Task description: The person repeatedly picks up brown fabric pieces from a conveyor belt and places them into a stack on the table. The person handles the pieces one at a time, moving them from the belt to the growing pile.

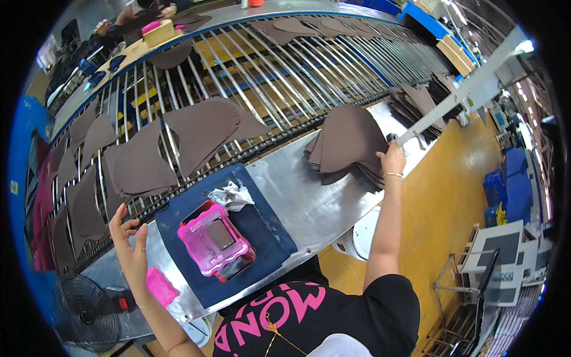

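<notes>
My right hand point(392, 159) reaches out to the right and grips the near edge of a stack of brown cut leather pieces point(351, 140) lying on the metal worktable point(309, 196). The top piece lifts under my fingers. My left hand point(128, 241) hovers open, fingers spread, above the table's left end, near the edge of a roller conveyor point(250, 77). Between my hands lies a dark blue mat point(262, 229) with a pink plastic frame point(215, 239) on it and a crumpled white cloth point(232, 195) beside it. A pink block point(160, 287) sits close to my left wrist.
Several brown leather pieces point(196, 131) ride the roller conveyor. Another person's hands work at its far end point(160, 12). A black fan point(83, 309) stands at the lower left. More brown stacks point(422, 98) lie at the right, a white bucket point(363, 235) sits below the table, and shelving point(505, 262) stands on the yellow floor.
</notes>
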The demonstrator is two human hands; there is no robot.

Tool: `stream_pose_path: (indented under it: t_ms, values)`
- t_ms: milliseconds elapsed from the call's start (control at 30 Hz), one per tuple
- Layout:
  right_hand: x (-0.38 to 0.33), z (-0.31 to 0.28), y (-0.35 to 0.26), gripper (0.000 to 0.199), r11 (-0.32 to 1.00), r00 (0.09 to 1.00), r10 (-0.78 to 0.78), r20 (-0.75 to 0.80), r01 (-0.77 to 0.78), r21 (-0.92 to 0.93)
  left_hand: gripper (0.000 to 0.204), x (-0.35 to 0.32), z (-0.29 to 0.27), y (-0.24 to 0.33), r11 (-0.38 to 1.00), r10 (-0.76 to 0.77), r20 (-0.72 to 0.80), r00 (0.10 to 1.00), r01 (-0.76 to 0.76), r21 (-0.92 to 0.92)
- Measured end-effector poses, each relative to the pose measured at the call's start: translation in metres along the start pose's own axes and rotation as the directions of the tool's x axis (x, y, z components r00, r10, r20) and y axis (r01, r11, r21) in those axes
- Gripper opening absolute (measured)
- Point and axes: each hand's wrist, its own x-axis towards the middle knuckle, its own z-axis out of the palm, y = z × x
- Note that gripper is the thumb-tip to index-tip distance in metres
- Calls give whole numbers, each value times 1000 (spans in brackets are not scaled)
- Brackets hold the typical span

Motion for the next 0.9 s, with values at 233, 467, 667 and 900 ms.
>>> stream_pose_path:
  t_ms: [233,467,667,900]
  values:
    - [-35,-142,-47,19,819,947,-302,110,199,538,57,-4,9,10,997,82,72,994,-83,8]
    - [-110,-189,-128,25,85,819,-573,10,48,995,56,-2,41,54,962,193,80,978,-172,-213]
    - [-175,-156,-208,25,-280,578,-781,-238,18,960,22,-19,-30,59,880,-143,40,989,145,-453]
    - [-222,-124,-253,18,-214,367,-842,-395,445,869,16,-54,-107,55,999,35,-290,956,-42,-17]
